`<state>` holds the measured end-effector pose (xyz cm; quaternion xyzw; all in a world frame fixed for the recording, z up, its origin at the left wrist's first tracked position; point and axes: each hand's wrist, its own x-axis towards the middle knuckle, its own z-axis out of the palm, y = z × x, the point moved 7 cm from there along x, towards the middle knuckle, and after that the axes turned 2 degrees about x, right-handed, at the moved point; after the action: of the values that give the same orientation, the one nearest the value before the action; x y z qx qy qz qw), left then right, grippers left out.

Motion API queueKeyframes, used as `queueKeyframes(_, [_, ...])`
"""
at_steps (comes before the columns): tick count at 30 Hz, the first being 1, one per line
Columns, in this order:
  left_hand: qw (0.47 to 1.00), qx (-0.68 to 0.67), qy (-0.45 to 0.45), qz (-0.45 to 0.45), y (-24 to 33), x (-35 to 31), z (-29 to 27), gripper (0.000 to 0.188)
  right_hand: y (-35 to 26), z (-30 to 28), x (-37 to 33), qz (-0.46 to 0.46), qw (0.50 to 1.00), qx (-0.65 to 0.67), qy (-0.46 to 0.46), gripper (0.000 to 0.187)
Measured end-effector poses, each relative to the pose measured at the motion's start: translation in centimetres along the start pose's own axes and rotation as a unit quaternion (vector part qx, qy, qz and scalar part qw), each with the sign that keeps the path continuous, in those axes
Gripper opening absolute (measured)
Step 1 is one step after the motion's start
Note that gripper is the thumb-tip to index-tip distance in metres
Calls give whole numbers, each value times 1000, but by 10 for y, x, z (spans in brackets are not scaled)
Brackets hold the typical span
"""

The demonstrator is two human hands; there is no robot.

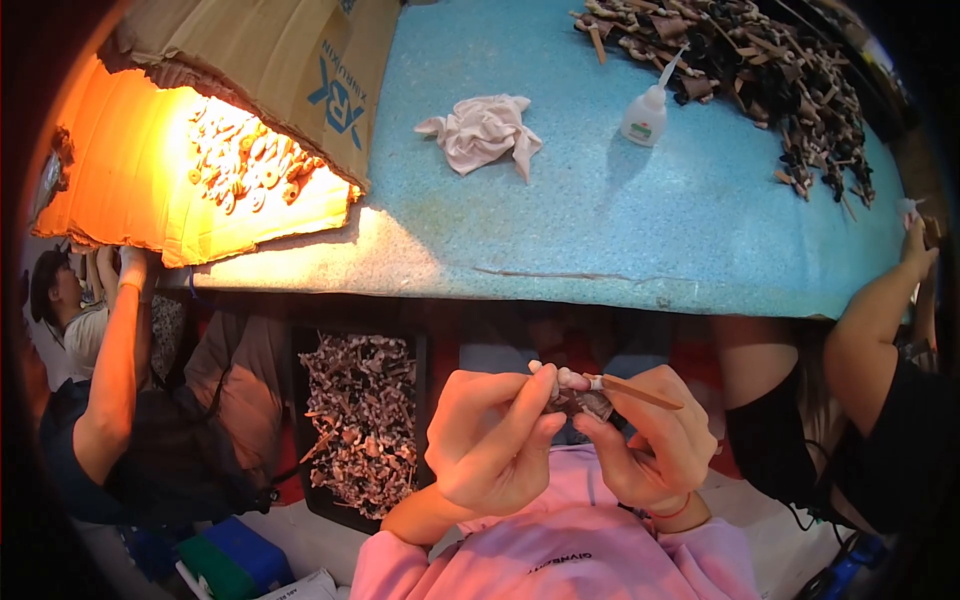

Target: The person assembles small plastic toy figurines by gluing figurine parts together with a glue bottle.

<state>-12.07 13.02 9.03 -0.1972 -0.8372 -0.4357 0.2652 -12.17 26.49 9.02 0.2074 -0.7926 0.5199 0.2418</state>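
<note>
Above my lap, in front of the table edge, my left hand and my right hand are closed on one small figurine with pale and dark parts. My left thumb and fingers pinch its pale end. On the other side, my right thumb and fingers grip it, with a flat brown strip slanting out along the right fingers. Whether the strip is fixed to the figurine, I cannot tell. Fingers hide much of the figurine.
A blue-covered table carries a crumpled pale cloth, a white squeeze bottle with a thin nozzle, and a heap of similar figurines. A lit cardboard box holds small ring-like pieces. Left of me is a full black bin. People sit on both sides.
</note>
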Motion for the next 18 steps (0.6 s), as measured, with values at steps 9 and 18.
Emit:
queueKeyframes(9, [972,-205,-53,-99,-24,0,1,25,11,1,-5,-5,998,57,31,31])
queueKeyframes(18, [945,-294,-41,-137,-32,-1,8,40,12,-4,-11,-36,993,92,58,33])
